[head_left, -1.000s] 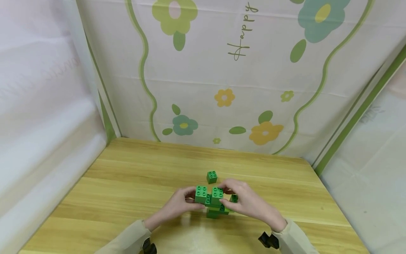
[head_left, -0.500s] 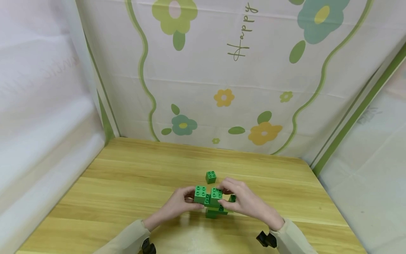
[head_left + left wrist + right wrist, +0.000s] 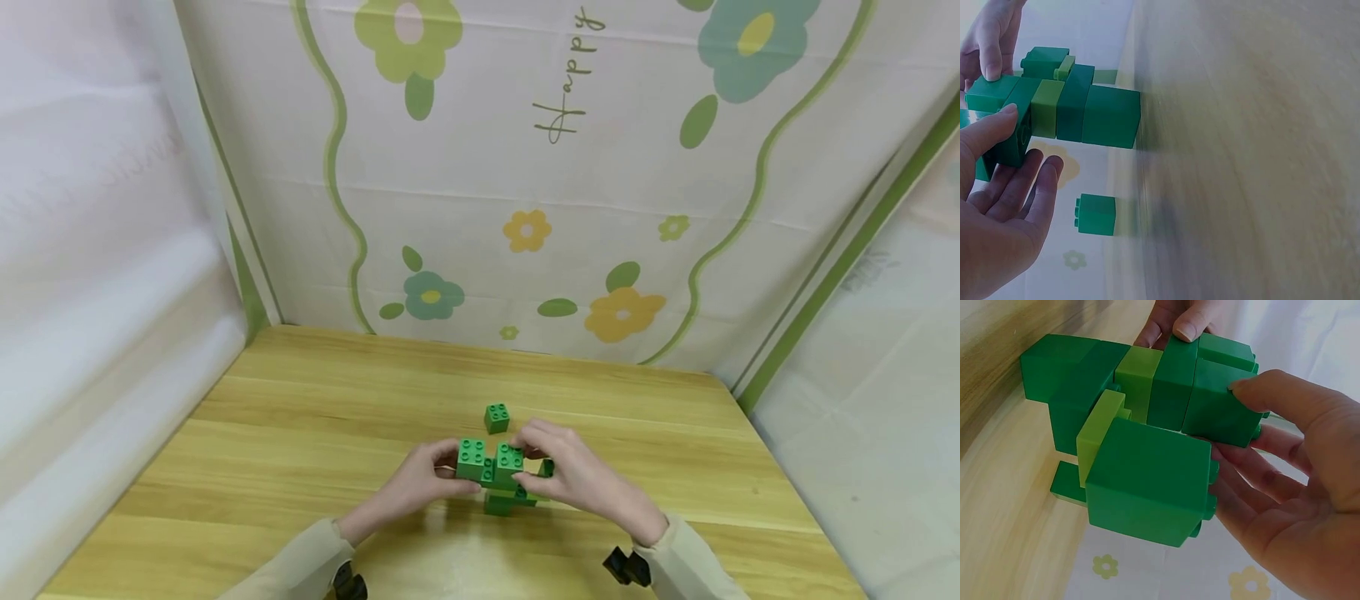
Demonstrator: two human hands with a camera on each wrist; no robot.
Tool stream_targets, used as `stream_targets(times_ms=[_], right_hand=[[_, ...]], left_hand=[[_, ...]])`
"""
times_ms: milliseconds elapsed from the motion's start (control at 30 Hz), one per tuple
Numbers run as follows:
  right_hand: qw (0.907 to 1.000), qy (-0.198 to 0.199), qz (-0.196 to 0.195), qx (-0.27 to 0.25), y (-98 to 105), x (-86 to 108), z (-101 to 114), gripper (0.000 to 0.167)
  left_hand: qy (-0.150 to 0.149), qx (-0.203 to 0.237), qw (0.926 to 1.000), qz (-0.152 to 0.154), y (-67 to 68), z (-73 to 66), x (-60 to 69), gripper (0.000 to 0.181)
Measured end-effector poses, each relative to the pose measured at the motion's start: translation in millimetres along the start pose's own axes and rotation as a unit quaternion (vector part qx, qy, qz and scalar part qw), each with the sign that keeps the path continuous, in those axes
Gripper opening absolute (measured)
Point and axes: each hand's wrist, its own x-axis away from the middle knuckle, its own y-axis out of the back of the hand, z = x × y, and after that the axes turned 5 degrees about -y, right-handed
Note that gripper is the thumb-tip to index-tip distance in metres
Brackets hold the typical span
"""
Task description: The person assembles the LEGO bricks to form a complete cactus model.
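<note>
A branching stack of toy building bricks (image 3: pixel 498 503) stands on the table, mostly dark green with light green layers (image 3: pixel 1046 107). On its top sit two green bricks side by side: a left one (image 3: pixel 471 457) and a right one (image 3: pixel 509 467). My left hand (image 3: pixel 414 482) pinches the stack's upper left part between thumb and fingers. With thumb and fingers my right hand (image 3: pixel 573 472) grips the right top brick, seen also in the right wrist view as a green brick (image 3: pixel 1219 400). A side brick (image 3: pixel 1147 478) juts out below my right hand on a light green piece.
Behind the stack a loose green brick (image 3: pixel 497 418) rests studs-up on the wooden table (image 3: pixel 337 392). White cloth panels surround the table, and the back panel (image 3: pixel 465 167) has printed flowers.
The head view has shifted very slightly, moving the scene a little left. Both hands keep their hold on the bricks, with no other visible movement.
</note>
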Motion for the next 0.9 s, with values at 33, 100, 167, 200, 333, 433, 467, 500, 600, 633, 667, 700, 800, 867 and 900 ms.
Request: stream_targets(times_ms=[33,100,167,200,333,433,467,500,600,633,667,700,800,867,900], right_hand=[[1.0000,-0.002,0.002,-0.001,0.0,-0.2,0.3,0.028],[1.0000,-0.007,0.005,-0.002,0.2,-0.4,0.8,0.029],[0.9999,-0.009,0.009,-0.002,0.5,-0.7,1.2,0.030],[0.9999,-0.010,0.011,0.002,0.8,-0.7,1.5,0.030],[0.9998,-0.008,0.014,0.010,1.9,-0.2,2.4,0.030],[0.9998,-0.009,0.017,0.009,2.9,0.9,2.2,0.031],[0.9998,-0.009,0.018,0.007,3.5,1.3,1.9,0.032],[0.9997,-0.011,0.021,0.005,4.1,1.7,1.5,0.032],[0.9994,-0.013,0.030,-0.003,6.8,2.8,0.2,0.032],[0.9993,-0.014,0.033,-0.005,7.7,3.2,-0.1,0.032],[0.9992,-0.015,0.035,-0.008,8.6,3.4,-0.5,0.031],[0.9992,-0.015,0.036,-0.010,9.3,3.6,-0.9,0.031],[0.9990,-0.015,0.038,-0.016,11.1,4.2,-2.0,0.032],[0.9990,-0.014,0.038,-0.020,12.5,4.5,-2.5,0.033],[0.9990,-0.013,0.037,-0.020,13.2,4.6,-2.8,0.033]], left_hand=[[0.001,0.000,1.0000,0.000,0.1,0.2,0.2,0.043],[0.001,0.001,1.0000,0.001,0.2,0.8,0.5,0.043],[0.001,0.001,1.0000,0.000,0.3,1.0,0.9,0.043],[0.002,0.001,1.0000,0.000,0.3,1.1,1.2,0.043],[0.001,0.002,1.0000,0.000,0.3,0.6,1.6,0.042],[-0.002,0.001,1.0000,0.002,0.3,0.5,1.6,0.041],[-0.002,0.001,1.0000,0.003,0.3,0.7,1.5,0.041],[-0.003,0.000,1.0000,0.003,0.3,0.8,1.4,0.041],[-0.003,0.002,1.0000,0.005,0.4,0.7,1.0,0.042],[-0.002,0.003,1.0000,0.006,0.4,0.7,0.8,0.042],[-0.002,0.005,1.0000,0.006,0.4,0.6,0.6,0.043],[-0.001,0.005,1.0000,0.006,0.4,0.6,0.5,0.043],[-0.001,0.005,1.0000,0.006,0.6,0.4,0.2,0.044],[-0.004,0.004,1.0000,0.005,0.7,0.2,0.0,0.046],[-0.004,0.004,1.0000,0.004,0.7,0.0,-0.1,0.046]])
